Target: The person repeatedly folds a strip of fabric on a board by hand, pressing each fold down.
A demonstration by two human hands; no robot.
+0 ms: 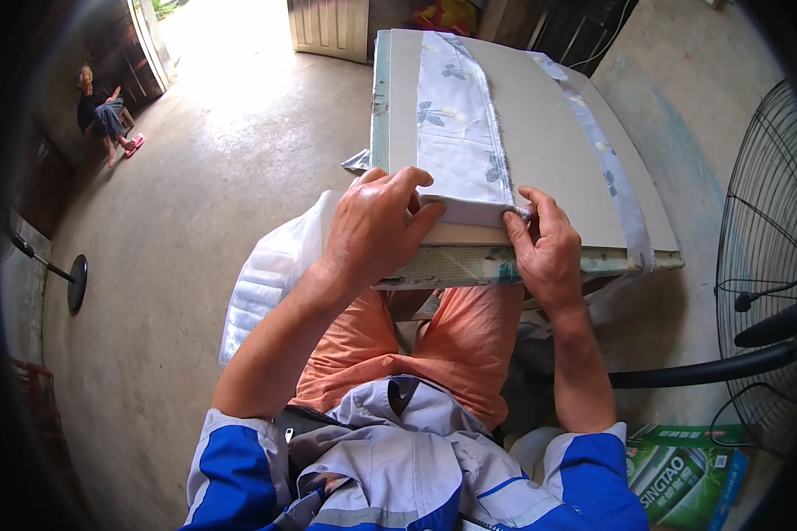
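A white fabric strip (459, 119) printed with blue-grey leaves and pale flowers lies lengthwise over a cream board (558, 150). Its near end is folded up into a narrow band at the board's front. My left hand (376, 217) pinches the left end of this fold between thumb and fingers. At the fold's right end, my right hand (545, 243) grips the frayed edge with thumb and fingertips. A second, narrower floral strip (598, 146) runs along the board's right side and hangs over its front edge.
White translucent material (274, 265) hangs at the board's left. A large black fan (766, 257) stands close on the right, above a green Singtao carton (682, 482). Far left, a person (106, 115) sits near the bright doorway. A black round base (78, 283) stands on the floor.
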